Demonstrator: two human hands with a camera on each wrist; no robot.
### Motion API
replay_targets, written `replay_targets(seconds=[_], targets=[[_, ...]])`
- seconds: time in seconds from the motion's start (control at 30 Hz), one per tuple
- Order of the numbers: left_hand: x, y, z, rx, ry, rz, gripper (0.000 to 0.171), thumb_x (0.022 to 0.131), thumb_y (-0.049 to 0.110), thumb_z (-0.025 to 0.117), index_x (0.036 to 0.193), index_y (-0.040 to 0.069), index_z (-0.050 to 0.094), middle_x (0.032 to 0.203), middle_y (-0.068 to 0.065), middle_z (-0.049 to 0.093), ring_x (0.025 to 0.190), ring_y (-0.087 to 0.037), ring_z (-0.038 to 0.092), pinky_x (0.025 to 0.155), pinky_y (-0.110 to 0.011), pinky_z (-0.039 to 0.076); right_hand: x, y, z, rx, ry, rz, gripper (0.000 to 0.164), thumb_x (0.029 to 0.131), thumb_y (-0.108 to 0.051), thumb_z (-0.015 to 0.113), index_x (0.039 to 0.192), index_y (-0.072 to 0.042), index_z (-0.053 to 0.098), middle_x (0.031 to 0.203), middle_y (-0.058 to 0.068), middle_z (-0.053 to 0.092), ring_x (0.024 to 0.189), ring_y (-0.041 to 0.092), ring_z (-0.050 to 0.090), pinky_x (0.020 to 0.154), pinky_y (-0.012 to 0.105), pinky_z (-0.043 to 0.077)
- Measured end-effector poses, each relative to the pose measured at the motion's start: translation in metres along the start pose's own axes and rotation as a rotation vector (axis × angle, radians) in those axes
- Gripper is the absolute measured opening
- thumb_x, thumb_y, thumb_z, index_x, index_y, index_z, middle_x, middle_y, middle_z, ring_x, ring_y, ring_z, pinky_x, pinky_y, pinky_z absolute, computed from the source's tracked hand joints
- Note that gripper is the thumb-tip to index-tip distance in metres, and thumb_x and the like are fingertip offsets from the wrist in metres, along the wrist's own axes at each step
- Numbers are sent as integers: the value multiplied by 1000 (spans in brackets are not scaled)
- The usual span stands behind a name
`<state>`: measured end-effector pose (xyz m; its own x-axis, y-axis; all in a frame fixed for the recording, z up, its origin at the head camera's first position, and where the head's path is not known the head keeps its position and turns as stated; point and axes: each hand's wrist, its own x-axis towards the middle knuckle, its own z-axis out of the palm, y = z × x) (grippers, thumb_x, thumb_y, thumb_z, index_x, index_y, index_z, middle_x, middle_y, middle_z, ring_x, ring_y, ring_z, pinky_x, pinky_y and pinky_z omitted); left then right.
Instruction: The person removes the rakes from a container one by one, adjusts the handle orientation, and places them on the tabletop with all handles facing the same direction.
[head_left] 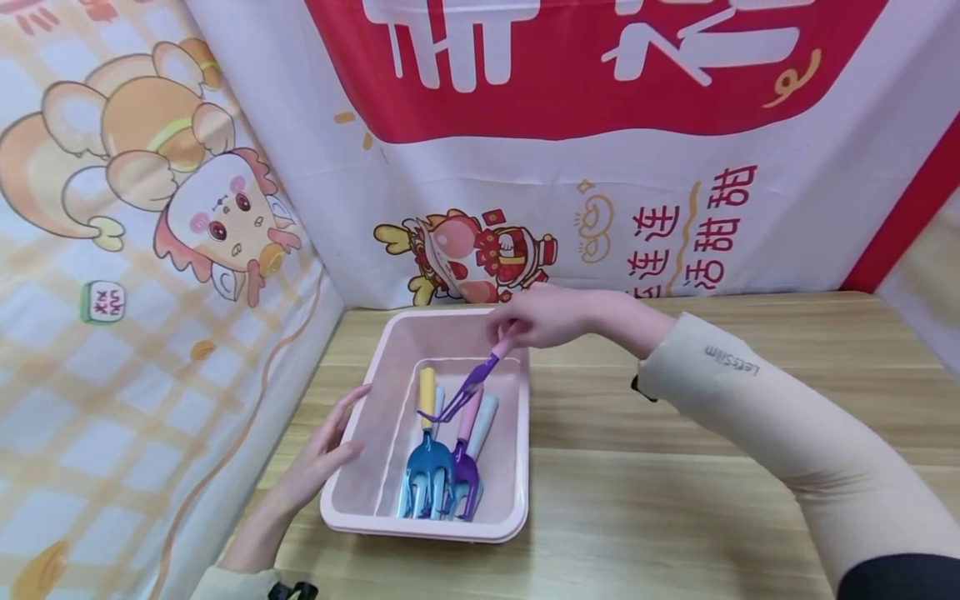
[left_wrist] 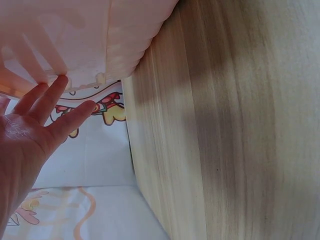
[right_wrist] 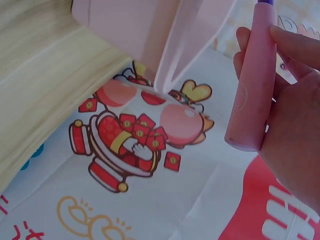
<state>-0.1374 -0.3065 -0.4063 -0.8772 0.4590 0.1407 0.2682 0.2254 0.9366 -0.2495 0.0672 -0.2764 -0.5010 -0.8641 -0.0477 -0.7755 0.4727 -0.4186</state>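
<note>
My right hand [head_left: 551, 315] holds a small hand rake [head_left: 472, 385] by its pink handle [right_wrist: 252, 85], over the far right part of a pale pink plastic bin [head_left: 378, 433]. The rake's purple prongs slant down to the left above the tools inside. In the bin lie a blue hand fork [head_left: 430, 454] with a yellow handle, a purple hand fork [head_left: 466, 467] with a pink handle, and light blue handles [head_left: 484, 417] partly hidden beneath them. My left hand [head_left: 322, 454] rests its fairly straight fingertips against the bin's left outer side, seen also in the left wrist view.
The bin stands on a wood-grain table [head_left: 675, 467], near its left side. Printed cloth [head_left: 465, 167] hangs behind the table, and another patterned cloth [head_left: 135, 375] hangs along the left. Table surface extends to the right of the bin, under the right arm.
</note>
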Motion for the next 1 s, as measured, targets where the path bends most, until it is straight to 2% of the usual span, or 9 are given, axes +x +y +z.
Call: replay_targets(seconds=[0.23,0.43,0.6,0.87,1.0], targets=[[-2,1,1,-12,-10,-2,67,96,-4,47,154,9,17,126,-41,43,107,-28,59,77,-42,56,-26,5,-7,36,76,42,9,96,-28,62,102,-23,66,81,-8,61,72,14,53,66,33,46],[-2,1,2,-8,-7,2,68,96,-4,46,155,10,16,125,-42,43,105,-28,60,74,-44,57,-48,9,-8,68,132,97,11,96,-26,62,105,-22,66,89,-7,61,80,14,54,72,34,47],[-2,1,1,8,1,-4,68,96,-3,47,155,11,17,128,-40,43,108,-27,59,75,-43,56,-66,13,-10,113,175,120,10,96,-21,62,105,-19,66,89,-6,62,76,15,54,69,35,48],[-2,1,1,-8,3,-8,68,96,-4,46,155,11,17,127,-42,41,106,-29,60,73,-46,57,-91,25,-3,122,195,143,11,98,-26,58,105,-20,63,84,-7,62,67,14,52,61,33,47],[-2,1,2,-9,0,-4,68,95,-5,46,155,11,17,127,-43,41,106,-27,60,72,-46,57,-105,30,0,138,228,136,12,98,-24,58,107,-18,64,88,-7,63,72,14,56,66,33,50]])
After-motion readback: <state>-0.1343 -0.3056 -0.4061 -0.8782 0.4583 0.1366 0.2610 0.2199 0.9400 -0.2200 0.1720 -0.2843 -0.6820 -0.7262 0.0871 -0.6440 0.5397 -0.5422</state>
